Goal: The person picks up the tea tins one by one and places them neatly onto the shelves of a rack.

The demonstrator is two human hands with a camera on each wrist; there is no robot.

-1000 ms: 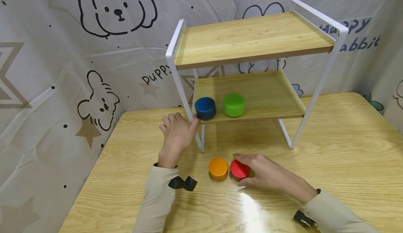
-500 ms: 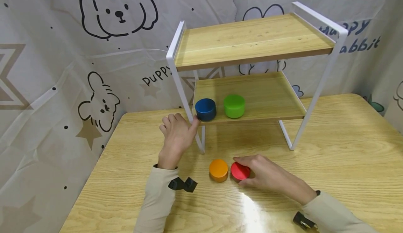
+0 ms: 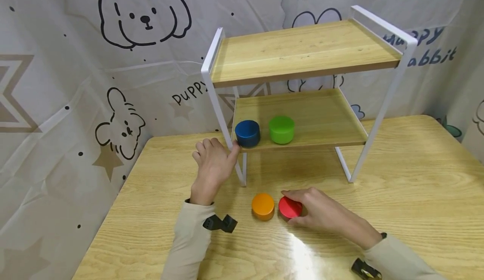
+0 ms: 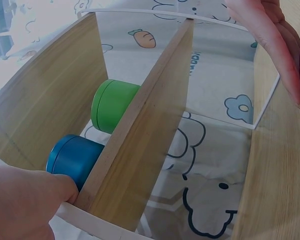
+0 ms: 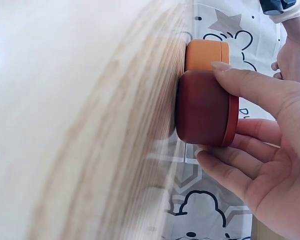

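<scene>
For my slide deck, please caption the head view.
Right hand grips red container beside orange container; left hand at shelf bearing blue container and green container.

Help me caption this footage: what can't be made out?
Head view: right side of red canister, behind the right grip.
Right wrist view: part of orange canister, behind the red one.
Left wrist view: base of green canister, behind shelf board; most of orange canister, cut off by right edge.

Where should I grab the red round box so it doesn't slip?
Probably pinch the red box by its curved wall, below the seam near its top, thumb and fingers opposite, coming from the right. It stands upright, and the orange box is close on its left. The right hand holds it from that side.
</scene>
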